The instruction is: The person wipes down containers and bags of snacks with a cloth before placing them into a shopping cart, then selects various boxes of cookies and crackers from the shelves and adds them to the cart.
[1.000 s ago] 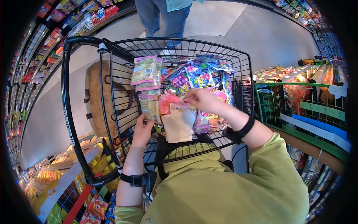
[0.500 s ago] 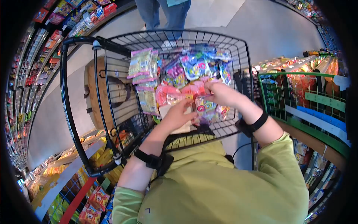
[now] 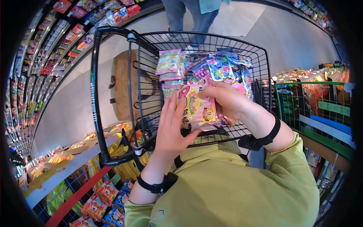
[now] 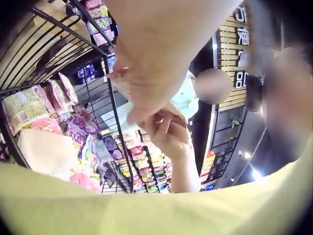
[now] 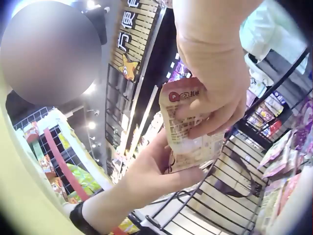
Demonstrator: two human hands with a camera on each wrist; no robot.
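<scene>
A pink-and-yellow candy bag (image 3: 192, 105) is held up over the shopping cart in the head view, its printed front facing up. My right hand (image 3: 228, 100) grips its right side, thumb on the front and fingers curled behind. My left hand (image 3: 169, 128) touches the left edge with straight fingers, its thumb spread below the bag. In the right wrist view, the bag's text-covered back (image 5: 188, 139) shows, with the right fingers across it. Beneath, several purple and blue candy bags (image 3: 221, 69) and a stack of pink-edged bags (image 3: 170, 60) lie in the cart.
The black wire cart rim (image 3: 227, 35) surrounds the bags, with its handle (image 3: 94, 90) at left. A brown carton (image 3: 124, 87) shows through the handle-side wires. Stocked shelves line the left, and a green wire display basket (image 3: 314, 109) stands at right. A person in jeans (image 3: 193, 17) stands beyond the cart.
The right hand has lifted the pink-and-yellow candy bag from the pile. The left hand has moved from the cart's left side to the bag's left edge. The view has shifted, moving the cart rightward.
</scene>
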